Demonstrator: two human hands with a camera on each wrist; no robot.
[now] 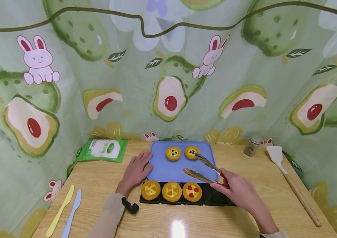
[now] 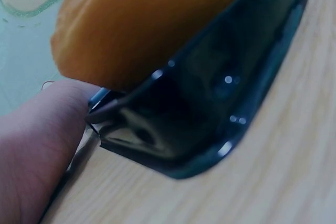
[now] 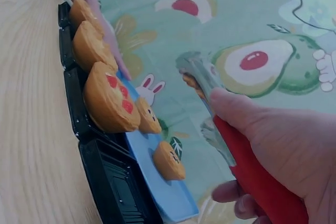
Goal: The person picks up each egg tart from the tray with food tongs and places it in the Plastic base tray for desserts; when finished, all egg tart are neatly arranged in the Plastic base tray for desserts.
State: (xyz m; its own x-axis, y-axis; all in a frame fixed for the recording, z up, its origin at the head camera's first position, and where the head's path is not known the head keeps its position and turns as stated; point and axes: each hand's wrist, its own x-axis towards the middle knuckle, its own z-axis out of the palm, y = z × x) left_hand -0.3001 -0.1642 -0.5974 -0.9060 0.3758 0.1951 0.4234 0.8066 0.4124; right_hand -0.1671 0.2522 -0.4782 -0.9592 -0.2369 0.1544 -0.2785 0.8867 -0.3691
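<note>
My right hand (image 1: 241,191) grips metal tongs (image 1: 205,162) by their red handles (image 3: 262,177). The tongs' arms are spread over the blue tray (image 1: 168,170), one tip right at the tart with dark berries (image 1: 191,152) on the right. Another berry-topped tart (image 1: 172,153) sits beside it on the tray. My left hand (image 1: 137,168) lies at the tray's left edge with fingers extended. In front of the tray, a black compartment holder (image 1: 214,195) carries two tarts with yellow pieces (image 1: 150,190) and one with red pieces (image 1: 192,191); the compartment to their right is bare.
At the back left lies a green-and-white packet (image 1: 104,149). A yellow knife (image 1: 60,211) and a blue knife (image 1: 71,213) lie front left. A small jar (image 1: 252,146) and a white spatula with a wooden handle (image 1: 293,185) are on the right. A patterned cloth (image 1: 168,66) hangs behind.
</note>
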